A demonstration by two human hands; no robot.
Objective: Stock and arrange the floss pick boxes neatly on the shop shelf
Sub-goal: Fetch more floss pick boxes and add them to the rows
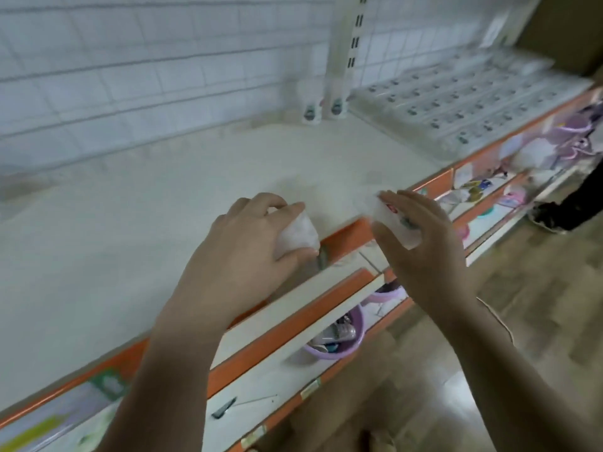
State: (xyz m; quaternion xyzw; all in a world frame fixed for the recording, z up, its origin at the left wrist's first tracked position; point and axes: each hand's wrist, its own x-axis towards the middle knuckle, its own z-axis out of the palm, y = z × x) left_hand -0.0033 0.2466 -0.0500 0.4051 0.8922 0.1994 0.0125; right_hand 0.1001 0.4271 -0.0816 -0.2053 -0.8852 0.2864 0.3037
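Across the upper half of the head view runs the white shop shelf [163, 207], its front edged in orange and backed by a white wire grid [130, 60] with a slotted upright post [346, 44]. To the right along the same shelf lies a packed block of floss pick boxes [456, 99] in tidy rows, and two more boxes [323, 106] stand upright at the foot of the post. Lower shelves [293, 321] step out below, holding a purple bowl [339, 337] of small items and other blurred goods. Above the shelf's front edge, the left hand [248, 243] curls its fingers and thumb round a white floss pick box [298, 236], blurred. Just beside it, the right hand [424, 243] holds a second white box [394, 223] between thumb and fingers, which lie fairly straight over it. The two hands are close but apart. At far right a dark shoe [548, 216] rests on the wood-look floor [522, 288].
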